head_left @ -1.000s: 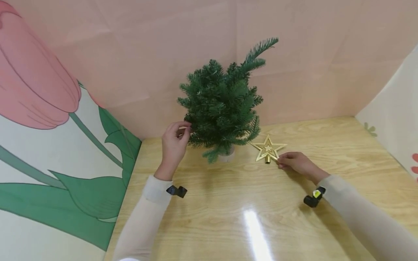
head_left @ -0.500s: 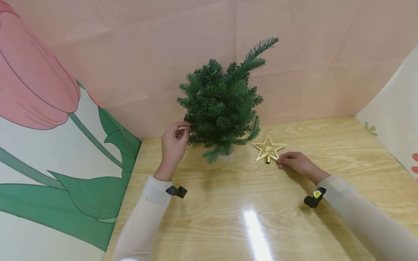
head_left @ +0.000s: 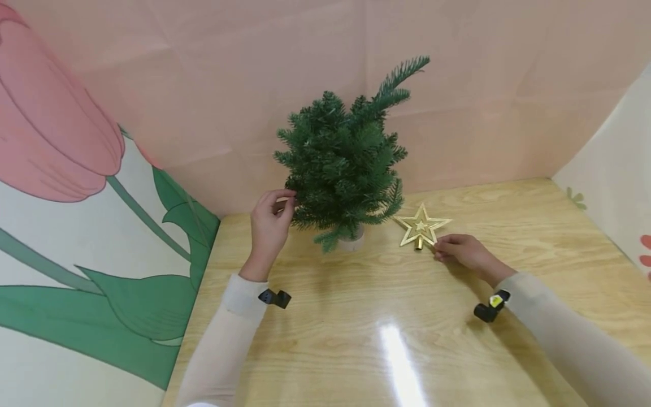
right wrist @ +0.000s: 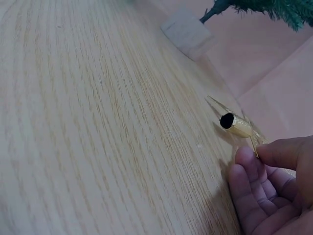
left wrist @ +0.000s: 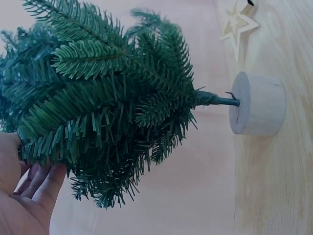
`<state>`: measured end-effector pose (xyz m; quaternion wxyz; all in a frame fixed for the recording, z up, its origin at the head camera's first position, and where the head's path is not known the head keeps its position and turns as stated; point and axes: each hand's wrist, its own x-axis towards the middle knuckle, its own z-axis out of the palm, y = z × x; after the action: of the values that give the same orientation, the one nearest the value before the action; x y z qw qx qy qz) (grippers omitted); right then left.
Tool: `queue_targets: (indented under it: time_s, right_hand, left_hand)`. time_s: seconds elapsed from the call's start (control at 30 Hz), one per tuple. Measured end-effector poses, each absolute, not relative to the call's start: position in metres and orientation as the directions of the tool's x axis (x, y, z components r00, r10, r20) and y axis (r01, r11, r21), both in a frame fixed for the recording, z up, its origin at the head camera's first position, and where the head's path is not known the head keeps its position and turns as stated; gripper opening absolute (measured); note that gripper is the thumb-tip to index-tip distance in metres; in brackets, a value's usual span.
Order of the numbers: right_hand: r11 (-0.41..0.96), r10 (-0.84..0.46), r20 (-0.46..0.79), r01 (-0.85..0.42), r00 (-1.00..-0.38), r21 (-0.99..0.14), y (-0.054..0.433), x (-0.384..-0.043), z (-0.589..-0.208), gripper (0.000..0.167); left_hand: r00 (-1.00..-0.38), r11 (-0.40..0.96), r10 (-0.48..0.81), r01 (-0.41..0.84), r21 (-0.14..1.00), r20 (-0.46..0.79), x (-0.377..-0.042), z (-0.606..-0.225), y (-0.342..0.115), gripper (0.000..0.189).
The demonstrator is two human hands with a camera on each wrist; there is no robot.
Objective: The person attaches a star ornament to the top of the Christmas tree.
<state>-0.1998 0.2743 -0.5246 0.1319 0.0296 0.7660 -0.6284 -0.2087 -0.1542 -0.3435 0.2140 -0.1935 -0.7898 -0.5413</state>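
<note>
A small artificial Christmas tree point(head_left: 341, 164) stands on a round pale wooden base point(left wrist: 259, 104) toward the back of the table. My left hand point(head_left: 272, 220) is at its left side, thumb and fingers pinching the tip of a low branch point(left wrist: 63, 122). To the right of the tree is a gold star tree topper point(head_left: 421, 225), with a smaller star in its middle. My right hand point(head_left: 465, 251) pinches its lower right point between thumb and index finger. The topper's hollow socket point(right wrist: 227, 121) faces the right wrist camera, and its far points are mostly hidden there.
The wood-grain table point(head_left: 325, 350) reaches back to a pink cloth backdrop point(head_left: 229, 85). A panel with a painted tulip point(head_left: 56, 113) borders the left side, and a pale panel point(head_left: 615, 169) the right. One long branch point(head_left: 402, 76) sticks out at the tree's upper right.
The star topper has shifted slightly up and to the right and tilted in my right hand's grip. My left hand keeps its place on the branch; the head view has moved a little.
</note>
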Motion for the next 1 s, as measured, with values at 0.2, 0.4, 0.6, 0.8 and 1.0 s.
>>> queue_targets:
  time_s: [0.2,0.4,0.6,0.8,1.0]
  right_hand:
    - [0.172,-0.125,-0.236,0.213,-0.964,-0.962,0.273,-0.199,-0.525,0.039]
    - [0.185,-0.121,-0.216,0.192,-0.969,-0.964,0.273,-0.201,-0.524,0.041]
    - [0.254,-0.110,-0.211,0.178,-0.971,-0.951,0.274,-0.202,-0.518,0.041]
    - [0.259,-0.098,-0.180,0.150,-0.979,-0.954,0.274,-0.206,-0.509,0.042]
    - [0.218,-0.101,-0.155,0.130,-0.983,-0.967,0.275,-0.209,-0.504,0.043]
  left_hand:
    - [-0.832,0.346,0.077,0.539,0.768,0.549,-0.207,-0.343,-0.154,0.017]
    - [-0.832,0.353,0.072,0.538,0.766,0.551,-0.207,-0.344,-0.154,0.016]
    - [-0.831,0.356,0.073,0.539,0.764,0.552,-0.207,-0.344,-0.154,0.016]
    - [-0.827,0.350,0.077,0.546,0.761,0.557,-0.208,-0.342,-0.153,0.016]
    - [-0.830,0.358,0.076,0.540,0.761,0.553,-0.207,-0.345,-0.155,0.016]
